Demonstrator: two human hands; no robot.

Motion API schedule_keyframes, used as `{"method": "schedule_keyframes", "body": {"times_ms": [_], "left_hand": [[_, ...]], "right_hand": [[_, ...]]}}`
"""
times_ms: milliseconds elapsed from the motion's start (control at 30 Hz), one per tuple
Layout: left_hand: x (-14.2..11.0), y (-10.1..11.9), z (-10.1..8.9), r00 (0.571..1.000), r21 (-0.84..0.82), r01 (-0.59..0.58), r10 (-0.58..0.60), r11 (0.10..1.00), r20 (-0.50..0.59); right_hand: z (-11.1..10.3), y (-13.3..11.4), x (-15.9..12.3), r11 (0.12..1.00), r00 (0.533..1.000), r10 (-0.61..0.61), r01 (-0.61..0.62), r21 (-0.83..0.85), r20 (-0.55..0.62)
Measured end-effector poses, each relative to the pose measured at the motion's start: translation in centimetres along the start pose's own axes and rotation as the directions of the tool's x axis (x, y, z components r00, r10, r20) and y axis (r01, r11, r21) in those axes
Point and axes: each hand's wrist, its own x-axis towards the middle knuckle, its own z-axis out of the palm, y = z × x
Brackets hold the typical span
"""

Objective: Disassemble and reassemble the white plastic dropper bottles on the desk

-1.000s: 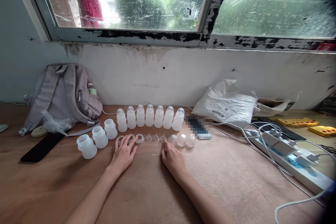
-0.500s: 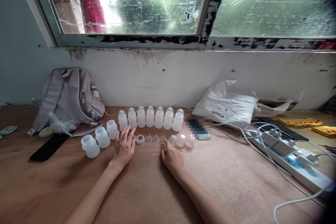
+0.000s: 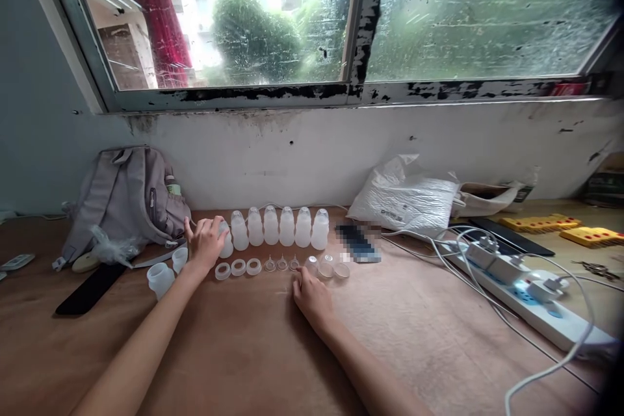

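Note:
My left hand (image 3: 205, 244) is over the row of open bottle bodies, its thumb and fingers apart; the nearest body is hidden behind it, so contact cannot be told. Two frosted, wide-necked bottle bodies (image 3: 160, 279) show left of my forearm. Just right of that hand, several baby bottles with clear caps (image 3: 271, 226) stand upright in a row. In front of them lie three white rings (image 3: 238, 267), three clear nipple-like pieces (image 3: 282, 263) and three clear domed or disc pieces (image 3: 325, 266). My right hand (image 3: 312, 296) rests on the table, fingers curled, fingertips beside the clear pieces.
A grey backpack (image 3: 129, 201) leans on the wall at left, with a black phone-like slab (image 3: 90, 290) before it. At right are a partly blurred phone (image 3: 359, 244), a silver mailing bag (image 3: 404, 198), a power strip (image 3: 529, 296) with loose cables and yellow blocks (image 3: 539, 223).
My left hand has moved left and back, from beside the rings to the open bottle bodies, uncovering the rings. My right hand stays about where it was. The view has tilted up and turned slightly.

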Motion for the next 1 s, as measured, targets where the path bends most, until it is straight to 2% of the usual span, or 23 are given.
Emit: {"method": "schedule_keyframes", "body": {"times_ms": [67, 133, 200, 267, 367, 467, 533, 600, 700, 733, 800, 867, 900, 933, 1000], "left_hand": [[-0.8, 0.6, -1.2, 0.992, -0.076, -0.008, -0.002, 0.997, -0.126], [-2.0, 1.7, -2.4, 0.963, -0.217, -0.030, -0.030, 0.976, -0.269], [-3.5, 3.4, -3.2, 0.938, -0.394, -0.055, -0.088, 0.917, -0.334], [-5.3, 5.4, -3.4, 0.946, -0.533, -0.039, -0.142, 0.845, -0.293], [-8.1, 8.0, -2.6, 0.957, -0.645, 0.024, -0.204, 0.764, -0.205], [-10.1, 9.3, -1.3, 0.972, -0.719, 0.057, -0.204, 0.692, -0.119], [-10.8, 9.6, -0.6, 0.977, -0.783, 0.150, -0.214, 0.604, 0.022], [-11.0, 9.6, -0.2, 0.957, -0.805, 0.289, -0.180, 0.518, 0.227], [-10.9, 9.7, 0.0, 0.882, -0.776, 0.445, -0.068, 0.447, 0.466], [-10.9, 9.9, -0.1, 0.849, -0.775, 0.498, -0.036, 0.389, 0.527], [-11.0, 10.5, -0.5, 0.761, -0.751, 0.632, 0.028, 0.189, 0.648], [-11.2, 11.2, -1.1, 0.655, -0.659, 0.752, 0.134, -0.018, 0.743], [-11.4, 11.5, -1.4, 0.611, -0.606, 0.790, 0.190, -0.089, 0.768], [-11.5, 11.8, -1.8, 0.579, -0.562, 0.815, 0.236, -0.141, 0.781], [-11.7, 12.2, -2.5, 0.525, -0.473, 0.850, 0.320, -0.231, 0.788]], "right_hand": [[0.0, 0.1, 0.0, 1.000, 1.000, 0.003, -0.003, 0.004, -0.009], [0.1, 0.2, 0.0, 1.000, 1.000, -0.005, 0.005, 0.012, -0.022], [0.1, 0.2, 0.0, 1.000, 0.999, -0.011, 0.012, 0.024, -0.037], [0.1, 0.3, 0.0, 0.999, 0.998, -0.011, 0.013, 0.041, -0.055], [0.1, 0.5, 0.0, 0.995, 0.996, -0.008, 0.017, 0.100, -0.089], [0.1, 0.7, 0.0, 0.975, 0.992, -0.035, 0.061, 0.213, -0.123], [0.2, 0.7, -0.1, 0.946, 0.987, -0.071, 0.113, 0.303, -0.146], [0.2, 0.5, -0.2, 0.906, 0.980, -0.100, 0.161, 0.391, -0.171], [0.1, -0.2, -0.6, 0.814, 0.979, -0.097, 0.182, 0.552, -0.181], [-0.1, -0.5, -0.8, 0.756, 0.982, -0.089, 0.175, 0.630, -0.166], [-0.7, -1.1, -1.1, 0.575, 0.989, -0.089, 0.147, 0.805, -0.117], [-1.5, -1.7, -1.4, 0.342, 0.991, -0.127, 0.089, 0.936, -0.048], [-1.9, -1.9, -1.5, 0.240, 0.986, -0.165, 0.035, 0.970, 0.005], [-2.3, -2.1, -1.6, 0.165, 0.976, -0.208, -0.034, 0.986, 0.069], [-3.0, -2.3, -1.6, 0.091, 0.946, -0.269, -0.164, 0.982, 0.182]]}}
